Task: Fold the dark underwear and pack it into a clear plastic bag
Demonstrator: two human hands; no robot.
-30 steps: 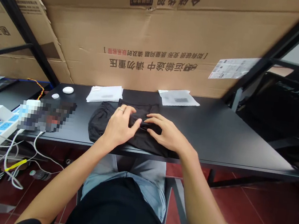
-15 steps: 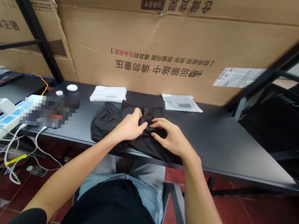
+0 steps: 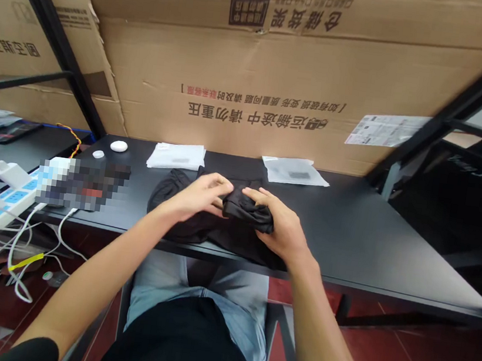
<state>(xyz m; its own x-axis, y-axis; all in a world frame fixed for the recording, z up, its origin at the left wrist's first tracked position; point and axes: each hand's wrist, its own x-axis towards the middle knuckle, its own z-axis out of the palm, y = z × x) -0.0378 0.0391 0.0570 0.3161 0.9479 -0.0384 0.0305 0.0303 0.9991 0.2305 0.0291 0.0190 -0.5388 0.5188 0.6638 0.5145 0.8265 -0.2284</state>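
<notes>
A soft black garment (image 3: 233,239) lies bunched on the dark desk in front of me; its exact kind cannot be made out. Part of it is gathered into a thick fold (image 3: 246,209) raised between my hands. My right hand (image 3: 282,221) grips the right end of this fold, thumb underneath and fingers over the top. At its left end, my left hand (image 3: 205,196) pinches the cloth with bent fingers. More of the garment spreads out under and to the left of my left hand.
Two flat translucent packets (image 3: 177,157) (image 3: 295,171) lie along the desk's back, before a tall cardboard sheet (image 3: 256,64). To the left are a white oval case (image 3: 119,146), a small white cap (image 3: 98,154), a blurred-out item (image 3: 93,185) and a power strip (image 3: 21,193) with cables.
The cloth between my hands has been lifted and gathered into a thick fold. My right hand has closed around its right end, and my left hand has shifted slightly left.
</notes>
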